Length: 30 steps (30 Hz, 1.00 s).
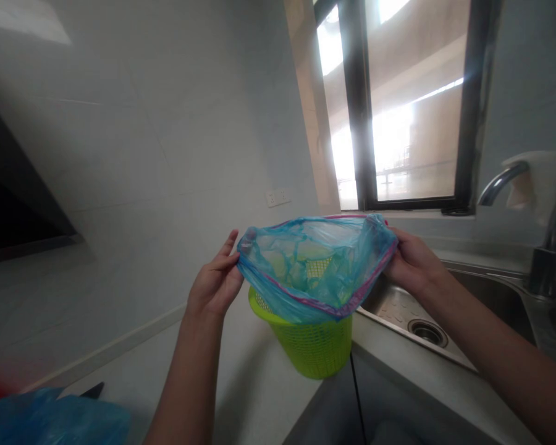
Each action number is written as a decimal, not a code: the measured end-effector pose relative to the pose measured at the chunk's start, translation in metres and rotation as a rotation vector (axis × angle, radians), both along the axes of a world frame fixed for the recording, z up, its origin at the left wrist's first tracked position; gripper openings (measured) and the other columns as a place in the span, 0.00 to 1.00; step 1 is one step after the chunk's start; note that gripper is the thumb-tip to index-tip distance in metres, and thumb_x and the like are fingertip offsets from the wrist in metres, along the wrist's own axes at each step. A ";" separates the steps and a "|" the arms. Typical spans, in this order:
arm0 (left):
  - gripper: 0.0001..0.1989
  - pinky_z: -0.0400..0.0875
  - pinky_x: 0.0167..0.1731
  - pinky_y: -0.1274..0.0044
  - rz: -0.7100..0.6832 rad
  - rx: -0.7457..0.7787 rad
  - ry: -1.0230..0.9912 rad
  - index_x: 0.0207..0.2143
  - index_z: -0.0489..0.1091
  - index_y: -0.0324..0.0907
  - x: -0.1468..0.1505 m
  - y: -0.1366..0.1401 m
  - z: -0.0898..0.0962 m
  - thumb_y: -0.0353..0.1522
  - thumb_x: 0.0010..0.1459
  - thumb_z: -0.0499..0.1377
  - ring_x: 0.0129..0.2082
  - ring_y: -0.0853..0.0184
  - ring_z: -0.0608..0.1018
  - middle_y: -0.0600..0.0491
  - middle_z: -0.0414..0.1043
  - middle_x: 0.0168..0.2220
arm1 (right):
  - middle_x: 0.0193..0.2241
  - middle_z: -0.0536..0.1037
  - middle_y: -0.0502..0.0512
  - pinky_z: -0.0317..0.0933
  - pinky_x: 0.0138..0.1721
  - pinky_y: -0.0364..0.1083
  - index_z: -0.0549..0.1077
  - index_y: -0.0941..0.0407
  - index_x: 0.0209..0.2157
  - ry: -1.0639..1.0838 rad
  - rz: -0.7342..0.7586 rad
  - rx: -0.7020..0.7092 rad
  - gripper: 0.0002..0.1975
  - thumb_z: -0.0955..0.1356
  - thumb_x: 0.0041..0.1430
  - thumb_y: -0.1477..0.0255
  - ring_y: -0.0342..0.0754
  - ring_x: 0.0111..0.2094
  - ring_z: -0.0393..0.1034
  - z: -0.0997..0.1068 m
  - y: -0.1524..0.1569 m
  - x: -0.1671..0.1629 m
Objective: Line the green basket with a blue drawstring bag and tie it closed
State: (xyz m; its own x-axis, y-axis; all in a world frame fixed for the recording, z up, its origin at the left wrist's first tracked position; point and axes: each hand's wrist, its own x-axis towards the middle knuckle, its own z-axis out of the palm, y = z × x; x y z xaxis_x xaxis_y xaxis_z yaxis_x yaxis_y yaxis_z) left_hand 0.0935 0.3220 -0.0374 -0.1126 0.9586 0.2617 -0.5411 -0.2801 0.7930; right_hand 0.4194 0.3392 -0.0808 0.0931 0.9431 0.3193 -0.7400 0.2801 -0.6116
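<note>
A thin blue see-through plastic bag (282, 296) with a pink drawstring edge hangs spread at its mouth over a lime-green mesh basket (310, 349). Its lower part drops into the basket, whose mesh shows through the film. My left hand (217, 275) grips the bag's left edge between thumb and fingers. On the opposite side, my right hand (410, 259) holds the right edge, its fingertips partly hidden by the film. The basket stands upright on the counter, near its front edge.
To the right is a steel sink (398, 309) with a drain, and a chrome faucet (551, 228) behind it. More blue plastic (55, 420) lies at lower left. A wall socket (278, 198) and a window (412, 111) are behind the white counter (245, 364).
</note>
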 end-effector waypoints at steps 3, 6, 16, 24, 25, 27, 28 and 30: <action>0.23 0.77 0.38 0.82 0.111 -0.106 -0.092 0.44 0.69 0.39 -0.006 0.020 -0.007 0.14 0.49 0.49 0.34 0.71 0.81 0.48 0.77 0.36 | 0.25 0.79 0.48 0.74 0.29 0.38 0.74 0.55 0.30 0.130 -0.037 -0.075 0.05 0.72 0.54 0.78 0.41 0.24 0.72 -0.001 0.006 0.004; 0.15 0.74 0.30 0.82 0.152 -0.167 0.005 0.37 0.69 0.38 -0.009 0.028 -0.013 0.17 0.49 0.52 0.27 0.72 0.77 0.50 0.73 0.30 | 0.25 0.78 0.47 0.75 0.30 0.41 0.73 0.52 0.29 0.110 -0.072 -0.065 0.07 0.74 0.52 0.76 0.43 0.25 0.73 -0.001 0.008 0.006; 0.16 0.60 0.55 0.57 0.753 0.142 1.499 0.41 0.75 0.44 0.002 -0.019 -0.011 0.41 0.51 0.62 0.52 0.46 0.67 0.43 0.70 0.45 | 0.29 0.78 0.44 0.72 0.35 0.37 0.74 0.52 0.33 -0.008 -0.069 0.052 0.13 0.73 0.46 0.82 0.39 0.29 0.72 -0.005 -0.002 -0.005; 0.09 0.63 0.53 0.66 0.074 0.322 1.509 0.34 0.81 0.51 0.003 -0.037 0.000 0.34 0.48 0.64 0.50 0.51 0.70 0.47 0.77 0.44 | 0.30 0.78 0.46 0.71 0.36 0.38 0.75 0.54 0.32 -0.026 -0.149 0.022 0.13 0.71 0.44 0.84 0.40 0.30 0.71 -0.007 -0.005 -0.014; 0.09 0.63 0.53 0.66 0.075 0.308 1.494 0.32 0.81 0.51 0.002 -0.034 -0.002 0.33 0.46 0.64 0.49 0.51 0.71 0.47 0.78 0.42 | 0.30 0.78 0.46 0.71 0.36 0.38 0.75 0.54 0.32 -0.043 -0.151 0.031 0.13 0.72 0.45 0.83 0.40 0.31 0.72 -0.008 -0.004 -0.014; 0.06 0.64 0.50 0.66 0.101 0.303 1.544 0.28 0.80 0.51 0.000 -0.030 -0.004 0.32 0.45 0.64 0.46 0.51 0.72 0.47 0.78 0.37 | 0.30 0.78 0.46 0.71 0.35 0.39 0.74 0.53 0.32 -0.078 -0.155 0.046 0.12 0.72 0.45 0.82 0.41 0.31 0.72 -0.012 -0.002 -0.012; 0.05 0.65 0.48 0.66 0.125 0.320 1.598 0.26 0.79 0.51 -0.001 -0.028 -0.004 0.32 0.46 0.63 0.43 0.51 0.72 0.47 0.78 0.35 | 0.30 0.78 0.46 0.72 0.35 0.39 0.74 0.53 0.31 -0.092 -0.161 0.052 0.12 0.72 0.45 0.82 0.41 0.30 0.72 -0.013 -0.001 -0.011; 0.06 0.65 0.44 0.67 0.232 0.391 1.684 0.25 0.78 0.50 -0.003 -0.026 -0.003 0.32 0.50 0.60 0.40 0.54 0.73 0.48 0.77 0.32 | 0.30 0.78 0.46 0.72 0.33 0.40 0.74 0.52 0.32 -0.107 -0.184 0.063 0.12 0.72 0.46 0.82 0.42 0.29 0.72 -0.015 0.001 -0.008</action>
